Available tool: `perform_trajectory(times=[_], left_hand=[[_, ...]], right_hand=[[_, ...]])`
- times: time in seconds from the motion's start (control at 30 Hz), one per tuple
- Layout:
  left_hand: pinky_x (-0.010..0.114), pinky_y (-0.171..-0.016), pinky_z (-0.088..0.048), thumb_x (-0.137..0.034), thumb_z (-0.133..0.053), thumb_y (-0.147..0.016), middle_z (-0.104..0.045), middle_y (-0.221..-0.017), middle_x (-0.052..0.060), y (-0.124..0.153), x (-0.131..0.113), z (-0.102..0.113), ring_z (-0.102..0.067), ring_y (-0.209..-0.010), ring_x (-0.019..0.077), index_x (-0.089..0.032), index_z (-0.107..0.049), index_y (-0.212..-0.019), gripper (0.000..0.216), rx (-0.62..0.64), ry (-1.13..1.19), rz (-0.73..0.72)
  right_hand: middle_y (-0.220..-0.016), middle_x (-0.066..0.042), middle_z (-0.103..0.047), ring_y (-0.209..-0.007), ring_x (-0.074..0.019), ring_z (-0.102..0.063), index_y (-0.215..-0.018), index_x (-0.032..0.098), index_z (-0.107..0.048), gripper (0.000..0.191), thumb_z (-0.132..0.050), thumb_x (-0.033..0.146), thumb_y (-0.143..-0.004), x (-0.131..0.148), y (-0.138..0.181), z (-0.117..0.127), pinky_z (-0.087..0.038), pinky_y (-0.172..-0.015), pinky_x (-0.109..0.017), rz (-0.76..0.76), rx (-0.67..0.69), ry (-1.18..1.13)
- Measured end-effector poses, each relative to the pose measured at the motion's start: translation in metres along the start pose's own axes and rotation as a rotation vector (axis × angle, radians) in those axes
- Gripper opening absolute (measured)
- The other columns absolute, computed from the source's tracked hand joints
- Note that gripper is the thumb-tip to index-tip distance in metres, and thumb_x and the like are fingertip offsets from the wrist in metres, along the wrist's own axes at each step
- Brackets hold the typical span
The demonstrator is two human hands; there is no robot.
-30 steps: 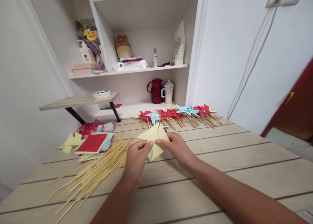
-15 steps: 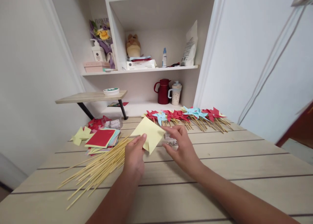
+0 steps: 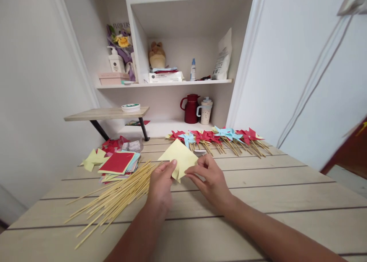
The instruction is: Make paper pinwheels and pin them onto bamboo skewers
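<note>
A pale yellow folded paper square is held just above the wooden table, near its middle. My left hand pinches its lower left edge with thumb and fingers. My right hand pinches its lower right edge. A pile of thin bamboo sticks lies fanned out just left of my left hand. Further left is a stack of coloured paper squares with a red sheet on top.
A row of finished red, blue and yellow paper pinwheels on sticks lies along the table's far edge. Behind it stand white shelves with a red jug, a cup and bottles. A small side shelf juts out at left.
My right hand has come back onto the yellow paper and now pinches its right edge. The paper has tilted slightly and sits a little lower.
</note>
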State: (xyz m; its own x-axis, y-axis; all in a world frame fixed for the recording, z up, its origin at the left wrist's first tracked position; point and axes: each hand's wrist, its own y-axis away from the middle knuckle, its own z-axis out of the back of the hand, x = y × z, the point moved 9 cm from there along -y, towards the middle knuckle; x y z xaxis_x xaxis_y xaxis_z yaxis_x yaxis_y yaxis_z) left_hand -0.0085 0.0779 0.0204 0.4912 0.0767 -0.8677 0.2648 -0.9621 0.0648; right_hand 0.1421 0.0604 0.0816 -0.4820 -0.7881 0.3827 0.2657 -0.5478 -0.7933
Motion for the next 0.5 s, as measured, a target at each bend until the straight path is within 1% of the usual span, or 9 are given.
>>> perform_trajectory(times=[0.1,0.2,0.33,0.5], left_hand=[[0.025,-0.07,-0.05,-0.035,-0.084,-0.063,-0.074,-0.079,0.007,0.0,0.0,-0.001,-0.066,-0.071,0.0147,-0.012,-0.076,-0.083,0.031,0.021,-0.061,-0.024],[0.025,-0.072,-0.049,-0.037,-0.083,-0.065,-0.074,-0.08,0.006,0.0,-0.002,-0.002,-0.065,-0.074,0.0151,-0.013,-0.076,-0.083,0.03,0.026,-0.122,-0.058],[0.027,-0.077,-0.049,-0.037,-0.084,-0.064,-0.075,-0.085,0.006,0.001,-0.004,-0.006,-0.065,-0.08,0.0167,-0.014,-0.077,-0.081,0.029,0.037,-0.136,-0.092],[0.027,-0.075,-0.049,-0.036,-0.085,-0.063,-0.075,-0.089,0.007,0.003,-0.008,-0.007,-0.065,-0.08,0.0174,-0.015,-0.077,-0.081,0.029,0.019,-0.139,-0.12]], right_hand=[[-0.08,-0.002,-0.045,-0.075,-0.0176,-0.049,-0.084,0.023,-0.074,0.011,-0.065,0.027,-0.089,-0.005,-0.003,0.009,-0.043,-0.065,-0.031,-0.065,-0.063,-0.115],[-0.078,-0.002,-0.045,-0.073,-0.0172,-0.049,-0.081,0.023,-0.074,0.009,-0.07,0.029,-0.086,-0.013,-0.006,0.013,-0.044,-0.064,-0.031,-0.153,-0.078,-0.201],[-0.077,-0.002,-0.048,-0.073,-0.0175,-0.05,-0.077,0.023,-0.074,0.01,-0.071,0.029,-0.084,-0.022,-0.008,0.012,-0.043,-0.065,-0.031,-0.258,-0.058,-0.273],[-0.077,-0.001,-0.05,-0.075,-0.0174,-0.052,-0.071,0.022,-0.073,0.012,-0.071,0.026,-0.082,-0.026,-0.009,0.01,-0.041,-0.067,-0.03,-0.33,-0.012,-0.312]])
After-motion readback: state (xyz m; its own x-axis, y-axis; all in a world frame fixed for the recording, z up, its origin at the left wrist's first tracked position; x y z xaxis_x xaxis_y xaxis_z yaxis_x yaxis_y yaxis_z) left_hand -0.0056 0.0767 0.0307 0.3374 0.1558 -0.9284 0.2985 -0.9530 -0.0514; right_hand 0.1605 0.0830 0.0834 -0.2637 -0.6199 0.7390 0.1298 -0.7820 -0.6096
